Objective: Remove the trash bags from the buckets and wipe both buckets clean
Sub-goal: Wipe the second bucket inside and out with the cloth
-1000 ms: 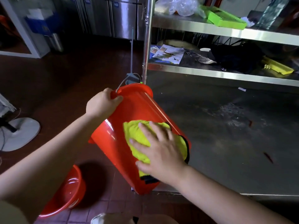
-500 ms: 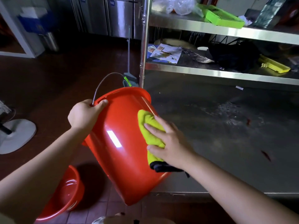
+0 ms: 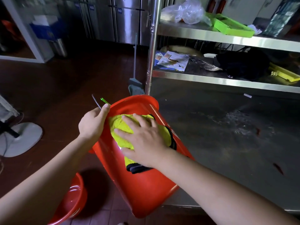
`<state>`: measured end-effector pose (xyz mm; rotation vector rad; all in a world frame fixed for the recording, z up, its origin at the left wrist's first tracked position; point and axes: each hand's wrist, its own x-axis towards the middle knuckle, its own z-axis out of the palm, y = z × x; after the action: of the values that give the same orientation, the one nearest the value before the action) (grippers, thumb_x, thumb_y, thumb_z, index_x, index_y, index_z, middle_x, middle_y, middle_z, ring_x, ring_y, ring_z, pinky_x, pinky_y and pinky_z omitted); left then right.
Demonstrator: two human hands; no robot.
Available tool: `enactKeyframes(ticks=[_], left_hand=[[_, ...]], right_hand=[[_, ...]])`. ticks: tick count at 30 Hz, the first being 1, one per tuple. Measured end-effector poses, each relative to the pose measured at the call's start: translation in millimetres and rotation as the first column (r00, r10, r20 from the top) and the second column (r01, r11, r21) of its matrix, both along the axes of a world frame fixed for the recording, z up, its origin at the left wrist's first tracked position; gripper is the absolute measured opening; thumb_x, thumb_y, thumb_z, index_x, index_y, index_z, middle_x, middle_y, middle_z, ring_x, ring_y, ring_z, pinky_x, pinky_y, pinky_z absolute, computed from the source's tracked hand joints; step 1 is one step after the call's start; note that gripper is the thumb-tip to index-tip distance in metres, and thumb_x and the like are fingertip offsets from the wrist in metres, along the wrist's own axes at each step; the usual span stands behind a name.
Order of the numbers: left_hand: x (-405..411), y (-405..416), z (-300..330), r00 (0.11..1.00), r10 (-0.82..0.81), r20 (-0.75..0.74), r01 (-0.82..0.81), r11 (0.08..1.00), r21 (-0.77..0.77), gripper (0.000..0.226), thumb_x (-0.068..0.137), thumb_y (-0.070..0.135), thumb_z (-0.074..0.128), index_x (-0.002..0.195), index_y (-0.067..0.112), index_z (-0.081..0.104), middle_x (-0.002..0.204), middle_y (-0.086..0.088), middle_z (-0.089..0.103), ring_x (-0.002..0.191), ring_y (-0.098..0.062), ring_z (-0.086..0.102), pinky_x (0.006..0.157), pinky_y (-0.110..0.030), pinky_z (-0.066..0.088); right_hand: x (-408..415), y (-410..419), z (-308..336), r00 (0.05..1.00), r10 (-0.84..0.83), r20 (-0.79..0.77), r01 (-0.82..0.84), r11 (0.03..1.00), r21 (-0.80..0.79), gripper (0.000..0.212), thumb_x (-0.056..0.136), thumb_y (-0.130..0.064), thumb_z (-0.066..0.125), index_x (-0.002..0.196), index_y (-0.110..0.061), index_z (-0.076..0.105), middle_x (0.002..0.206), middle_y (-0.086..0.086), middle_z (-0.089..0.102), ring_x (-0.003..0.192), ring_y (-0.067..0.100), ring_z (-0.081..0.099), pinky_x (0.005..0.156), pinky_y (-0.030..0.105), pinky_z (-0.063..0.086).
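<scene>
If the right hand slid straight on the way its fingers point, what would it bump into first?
Probably the left hand, which grips the red bucket at its rim. The right hand presses the yellow cloth flat, fingers pointing there.

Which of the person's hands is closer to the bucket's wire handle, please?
Left. The left hand grips the bucket's rim right beside the wire handle; the right hand presses the yellow cloth farther down.

Probably commercial kitchen: steel shelving point(image 3: 227, 38)

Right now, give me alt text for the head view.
A right hand presses a yellow cloth flat against a tilted red bucket, while the left hand grips its rim beside a steel shelf.
</scene>
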<state>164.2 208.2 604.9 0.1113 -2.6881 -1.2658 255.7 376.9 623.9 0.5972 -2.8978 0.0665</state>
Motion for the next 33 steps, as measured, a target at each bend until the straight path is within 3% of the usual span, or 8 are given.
enactKeyframes(ticks=[3, 11, 15, 20, 22, 26, 29, 33], left_hand=[[4.7, -3.5, -2.3, 0.999, 0.033, -0.028, -0.034, 0.999, -0.018, 0.055, 0.083, 0.067, 0.031, 0.062, 0.019, 0.050, 0.057, 0.002, 0.053, 0.063, -0.022, 0.051, 0.059, -0.034, 0.031], [1.9, 1.7, -0.3, 0.998, -0.053, -0.041, 0.046, 0.988, -0.149, 0.037, 0.081, 0.060, 0.056, 0.072, 0.025, 0.051, 0.064, 0.009, 0.054, 0.066, -0.018, 0.052, 0.054, -0.031, 0.031], [0.0, 6.7, 2.3, 0.998, -0.056, -0.043, 0.049, 0.986, -0.161, 0.038, 0.080, 0.060, 0.059, 0.076, 0.022, 0.056, 0.065, 0.007, 0.056, 0.065, -0.015, 0.054, 0.051, -0.028, 0.033], [-5.5, 12.3, 7.0, 0.998, -0.064, 0.020, 0.066, 0.982, -0.176, 0.035, 0.078, 0.061, 0.060, 0.082, 0.026, 0.061, 0.076, 0.005, 0.064, 0.076, -0.021, 0.061, 0.060, -0.031, 0.044], [-7.1, 16.9, 9.0, 0.998, -0.058, 0.025, 0.062, 0.981, -0.185, 0.040, 0.076, 0.062, 0.061, 0.089, 0.025, 0.064, 0.084, 0.002, 0.067, 0.082, -0.023, 0.063, 0.068, -0.034, 0.049], [-5.4, 25.9, 11.3, 0.998, -0.059, -0.007, 0.056, 0.972, -0.226, 0.044, 0.076, 0.064, 0.060, 0.089, 0.022, 0.064, 0.082, 0.001, 0.065, 0.082, -0.024, 0.062, 0.065, -0.033, 0.044], [-3.8, 31.8, 14.5, 0.999, -0.043, -0.014, 0.039, 0.971, -0.237, 0.044, 0.076, 0.065, 0.059, 0.089, 0.023, 0.064, 0.081, 0.003, 0.063, 0.083, -0.024, 0.061, 0.065, -0.031, 0.040], [3.2, 35.6, 17.4, 1.000, -0.006, -0.021, 0.001, 0.977, -0.211, 0.042, 0.075, 0.063, 0.061, 0.089, 0.023, 0.065, 0.081, 0.001, 0.064, 0.084, -0.025, 0.062, 0.069, -0.034, 0.046]], right_hand=[[-24.4, 13.2, 2.7, 0.997, -0.076, 0.019, 0.078, 0.990, -0.119, 0.053, 0.083, -0.055, 0.048, 0.135, -0.048, 0.040, 0.155, -0.006, 0.025, 0.137, 0.029, 0.025, 0.105, 0.052, 0.027], [-72.8, 51.8, 0.5, 0.935, -0.239, 0.263, 0.339, 0.823, -0.456, 0.044, 0.086, -0.051, 0.049, 0.130, -0.054, 0.043, 0.152, -0.017, 0.026, 0.135, 0.018, 0.031, 0.106, 0.042, 0.033], [-58.1, 53.7, 2.5, 0.937, -0.259, 0.236, 0.330, 0.880, -0.341, 0.051, 0.088, -0.054, 0.043, 0.138, -0.052, 0.033, 0.156, -0.011, 0.021, 0.137, 0.023, 0.025, 0.106, 0.045, 0.030], [-5.2, 44.8, 5.2, 0.990, -0.097, 0.107, 0.107, 0.990, -0.087, 0.058, 0.084, -0.059, 0.041, 0.140, -0.051, 0.027, 0.158, -0.004, 0.014, 0.142, 0.029, 0.014, 0.109, 0.054, 0.025], [19.9, 43.0, 3.3, 0.997, -0.009, 0.081, 0.010, 1.000, -0.020, 0.056, 0.083, -0.059, 0.041, 0.138, -0.050, 0.033, 0.158, -0.001, 0.016, 0.142, 0.032, 0.015, 0.106, 0.057, 0.023], [66.1, 51.6, -10.1, 0.981, 0.191, 0.014, -0.192, 0.978, 0.088, 0.051, 0.079, -0.053, 0.050, 0.128, -0.042, 0.052, 0.152, 0.003, 0.032, 0.138, 0.035, 0.028, 0.107, 0.058, 0.026], [80.4, 69.0, -15.4, 0.970, 0.244, -0.001, -0.244, 0.968, 0.055, 0.047, 0.079, -0.051, 0.054, 0.125, -0.040, 0.056, 0.150, 0.001, 0.036, 0.138, 0.032, 0.030, 0.107, 0.056, 0.026], [77.9, 88.9, -13.4, 0.993, 0.117, -0.004, -0.117, 0.986, -0.120, 0.047, 0.079, -0.051, 0.054, 0.125, -0.043, 0.057, 0.149, -0.001, 0.039, 0.136, 0.029, 0.033, 0.105, 0.049, 0.032]])
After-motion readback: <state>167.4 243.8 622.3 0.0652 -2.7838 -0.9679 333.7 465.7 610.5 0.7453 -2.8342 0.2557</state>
